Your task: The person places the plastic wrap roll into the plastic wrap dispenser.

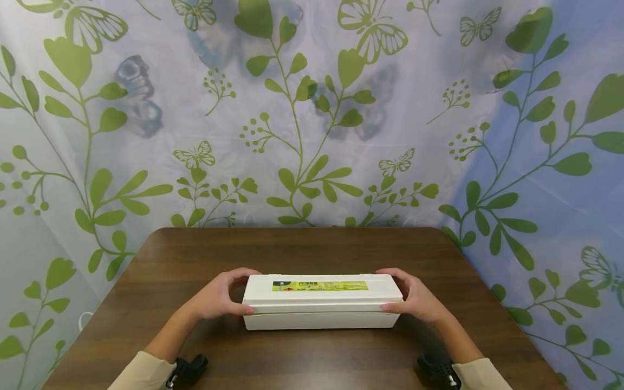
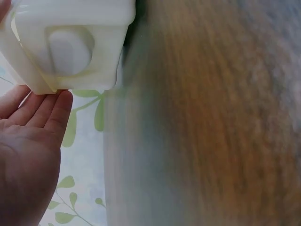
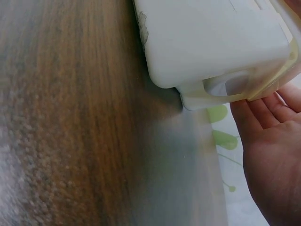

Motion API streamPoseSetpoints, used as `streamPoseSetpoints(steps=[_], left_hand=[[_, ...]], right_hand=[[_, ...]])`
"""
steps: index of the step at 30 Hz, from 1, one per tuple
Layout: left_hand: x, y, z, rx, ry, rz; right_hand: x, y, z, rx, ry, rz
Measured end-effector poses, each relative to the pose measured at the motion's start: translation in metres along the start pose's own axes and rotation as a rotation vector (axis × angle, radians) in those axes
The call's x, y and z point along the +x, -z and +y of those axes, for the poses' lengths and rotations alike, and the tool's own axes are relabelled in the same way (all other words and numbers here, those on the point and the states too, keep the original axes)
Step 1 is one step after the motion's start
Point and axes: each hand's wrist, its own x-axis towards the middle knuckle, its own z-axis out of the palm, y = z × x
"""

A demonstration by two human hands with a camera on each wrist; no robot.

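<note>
A long white cling film dispenser (image 1: 322,320), its lid down, lies across the table with a green and yellow label (image 1: 319,286) on top. My left hand (image 1: 219,295) grips its left end, thumb at the front and fingers toward the back. At the opposite end my right hand (image 1: 416,298) holds it in the same way. In the left wrist view, a round pale shape (image 2: 70,52) shows in the dispenser's end, and the fingers of that hand touch its edge. Whether the dispenser's underside rests fully on the table cannot be told.
The brown wood-grain table (image 1: 312,357) extends around the dispenser. Behind it hangs a pale curtain (image 1: 312,162) with green leaves and butterflies. Black wrist straps (image 1: 190,371) sit by both sleeves.
</note>
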Motion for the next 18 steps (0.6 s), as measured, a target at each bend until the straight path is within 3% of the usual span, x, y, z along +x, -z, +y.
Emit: streamPoseSetpoints(steps=[18], left_hand=[[-0.002,-0.0006,0.0021,0.003,-0.039,0.007]], right_hand=[[-0.0006,-0.0001,0.0021,0.0,-0.006,0.002]])
